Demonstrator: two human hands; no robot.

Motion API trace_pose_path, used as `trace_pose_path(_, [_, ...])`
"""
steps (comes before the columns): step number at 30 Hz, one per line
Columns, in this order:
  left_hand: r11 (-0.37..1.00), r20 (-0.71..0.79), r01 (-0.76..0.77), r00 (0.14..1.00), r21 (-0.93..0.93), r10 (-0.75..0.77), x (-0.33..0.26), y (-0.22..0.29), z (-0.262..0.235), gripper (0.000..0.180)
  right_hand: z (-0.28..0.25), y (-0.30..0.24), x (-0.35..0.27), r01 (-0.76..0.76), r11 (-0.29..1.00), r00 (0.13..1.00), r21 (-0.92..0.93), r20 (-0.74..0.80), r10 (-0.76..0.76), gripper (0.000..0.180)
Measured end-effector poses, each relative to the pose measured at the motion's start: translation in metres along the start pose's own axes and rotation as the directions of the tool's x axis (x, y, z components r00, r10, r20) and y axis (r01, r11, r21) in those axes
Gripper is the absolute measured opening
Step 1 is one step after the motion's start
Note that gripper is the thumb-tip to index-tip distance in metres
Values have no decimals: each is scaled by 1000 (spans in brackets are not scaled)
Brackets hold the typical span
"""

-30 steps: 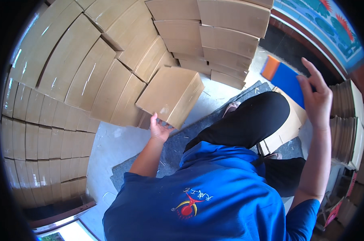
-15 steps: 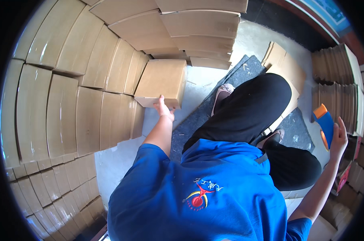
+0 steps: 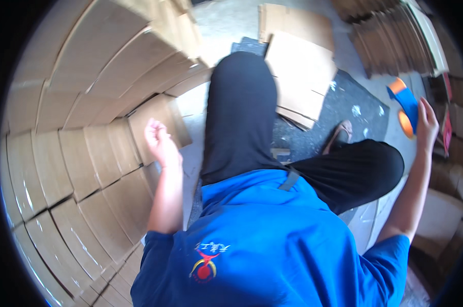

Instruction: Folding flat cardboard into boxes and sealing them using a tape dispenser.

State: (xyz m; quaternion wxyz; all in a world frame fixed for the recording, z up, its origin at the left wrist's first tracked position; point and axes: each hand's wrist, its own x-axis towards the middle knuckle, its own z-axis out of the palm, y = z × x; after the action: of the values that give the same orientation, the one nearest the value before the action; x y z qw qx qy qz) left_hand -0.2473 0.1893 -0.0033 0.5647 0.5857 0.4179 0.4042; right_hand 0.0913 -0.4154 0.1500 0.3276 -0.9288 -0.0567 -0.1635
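My left hand (image 3: 161,142) is raised on the left, fingers loosely bent and slightly apart, with nothing in them. Just beyond it a closed brown cardboard box (image 3: 162,113) sits against the stacked cartons; whether the hand touches it I cannot tell. Out to the right, my right hand (image 3: 427,124) is closed on a blue tape dispenser (image 3: 407,101) with an orange end and an orange round part. The dispenser is held in the air beside the stacks on the right, and part of its handle is hidden by the fingers.
Stacked cartons (image 3: 68,153) wall off the left side. Flat cardboard sheets (image 3: 300,66) lie on a dark mat (image 3: 362,102) ahead of my legs. Bundles of flattened cardboard (image 3: 392,41) stand at the far right.
The view has turned to the right and come nearer the sheets. My left hand has let go of the cardboard box. My right hand still holds the tape dispenser.
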Motion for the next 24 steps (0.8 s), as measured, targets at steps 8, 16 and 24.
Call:
trace_pose_path(8, [960, 987, -279, 160, 40, 5, -116, 134, 208, 18, 28, 67, -31, -294, 920, 940, 259, -94, 327, 29])
trace_pose_path(16, [54, -262, -827, -238, 560, -935, -206, -115, 263, 54, 45, 157, -129, -586, 694, 622, 418, -316, 716, 25])
trace_pose_path(24, [-139, -516, -573, -572, 808, -638, -242, -155, 218, 37, 44, 207, -155, -695, 473, 259, 542, -426, 867, 26])
